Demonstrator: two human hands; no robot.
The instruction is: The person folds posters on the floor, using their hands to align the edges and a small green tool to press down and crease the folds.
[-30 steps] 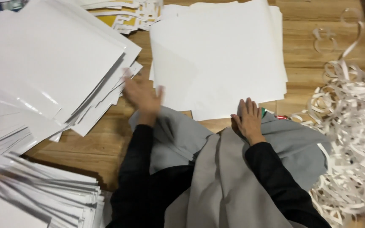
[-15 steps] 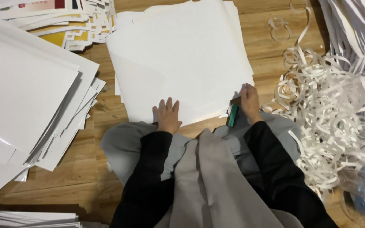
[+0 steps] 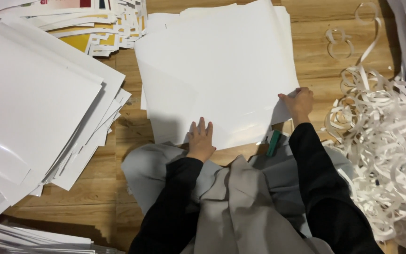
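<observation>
We're looking down at our own two hands working a stack of white sheets (image 3: 217,70) lying on the wooden floor (image 3: 320,42). Our left hand (image 3: 200,141) is lying flat and open, fingers spread a bit, pressing on the near edge of the top sheet. Our right hand (image 3: 299,101) is curling narrow around the right edge of that stack, pinching the sheet corner between thumb and fingers. A green marker-like thing (image 3: 273,143) is resting on our gray apron (image 3: 240,197), just beside the right wrist and touching neither hand.

Off to the left a bigger pile of glossy white sheets (image 3: 38,103) is fanning out, and behind it some cut-up yellow and white printed sheets (image 3: 95,33) are lying in a messy heap. On the right a tangle of white paper strips (image 3: 381,141) is sitting loose on the floor, near the right hand but apart from it. No boxes or bins showing up anywhere we can make out.
</observation>
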